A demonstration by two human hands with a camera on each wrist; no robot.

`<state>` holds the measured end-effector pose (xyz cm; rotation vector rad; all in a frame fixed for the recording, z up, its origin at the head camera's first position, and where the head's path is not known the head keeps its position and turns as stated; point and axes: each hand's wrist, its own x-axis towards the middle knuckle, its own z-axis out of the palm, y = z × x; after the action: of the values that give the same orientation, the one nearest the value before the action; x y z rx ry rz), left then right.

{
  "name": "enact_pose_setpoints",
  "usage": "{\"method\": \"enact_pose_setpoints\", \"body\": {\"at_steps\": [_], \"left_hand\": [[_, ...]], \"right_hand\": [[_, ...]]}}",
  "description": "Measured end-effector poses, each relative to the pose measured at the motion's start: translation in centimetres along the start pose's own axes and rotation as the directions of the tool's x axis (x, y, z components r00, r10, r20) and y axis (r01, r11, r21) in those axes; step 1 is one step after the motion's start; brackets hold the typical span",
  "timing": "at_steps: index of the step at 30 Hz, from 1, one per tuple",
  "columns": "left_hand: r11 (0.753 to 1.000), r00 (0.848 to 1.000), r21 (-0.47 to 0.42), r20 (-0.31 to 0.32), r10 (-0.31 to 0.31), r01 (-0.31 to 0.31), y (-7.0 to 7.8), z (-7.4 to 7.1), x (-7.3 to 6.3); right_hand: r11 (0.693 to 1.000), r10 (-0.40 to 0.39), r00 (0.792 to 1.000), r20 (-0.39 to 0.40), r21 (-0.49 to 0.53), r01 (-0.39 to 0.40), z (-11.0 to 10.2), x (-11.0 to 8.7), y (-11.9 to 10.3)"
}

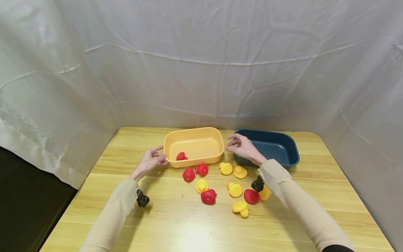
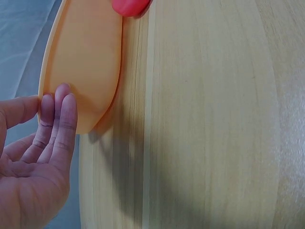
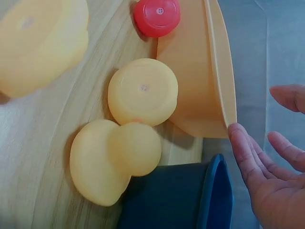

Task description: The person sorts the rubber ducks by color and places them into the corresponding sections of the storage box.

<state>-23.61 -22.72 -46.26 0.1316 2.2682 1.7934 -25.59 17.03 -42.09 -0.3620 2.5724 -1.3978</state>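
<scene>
A yellow plastic basin (image 1: 194, 161) stands at the back of the table with one red rubber duck (image 1: 181, 156) inside. My left hand (image 1: 149, 161) touches its left end: in the left wrist view, fairly straight fingers lie against the outer wall and the thumb tip meets the rim. At the opposite end is my right hand (image 1: 242, 147), its fingers spread and one fingertip at the rim of the yellow basin (image 3: 220, 62) in the right wrist view. Below that hand and forearm stands a dark blue basin (image 1: 291, 159), partly hidden.
In front of the basins lie several yellow rubber ducks (image 1: 235, 189) and several red rubber ducks (image 1: 209, 196), some tipped over. My right forearm partly covers one yellow duck (image 1: 265, 193). A grey-white curtain (image 1: 201, 87) hangs behind the wooden table (image 1: 141, 231).
</scene>
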Motion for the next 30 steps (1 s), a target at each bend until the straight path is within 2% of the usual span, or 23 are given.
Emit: {"method": "enact_pose_setpoints", "body": {"at_steps": [5,10,17,23,30], "left_hand": [[1.000,1.000,0.004,0.000,-0.003,0.003,0.0,0.0,0.0],[1.000,1.000,0.006,-0.003,-0.008,0.008,0.1,0.0,0.1],[1.000,1.000,0.002,0.000,-0.005,0.005,0.0,0.0,0.1],[1.000,1.000,0.002,0.001,-0.003,0.003,-0.1,-0.1,0.1],[1.000,1.000,-0.009,0.005,-0.003,0.003,-0.2,0.0,0.1]], "right_hand": [[0.997,-0.074,0.997,0.020,-0.025,0.075,-0.6,-0.9,0.4],[0.987,-0.158,0.982,0.104,-0.022,0.161,-1.5,-2.4,1.2],[0.977,-0.207,0.936,0.285,0.002,0.215,-2.5,-4.6,2.7],[0.971,-0.231,0.898,0.375,0.024,0.240,-3.1,-6.4,3.8],[0.976,-0.200,0.861,0.467,0.015,0.218,-3.6,-8.1,5.3]]}}
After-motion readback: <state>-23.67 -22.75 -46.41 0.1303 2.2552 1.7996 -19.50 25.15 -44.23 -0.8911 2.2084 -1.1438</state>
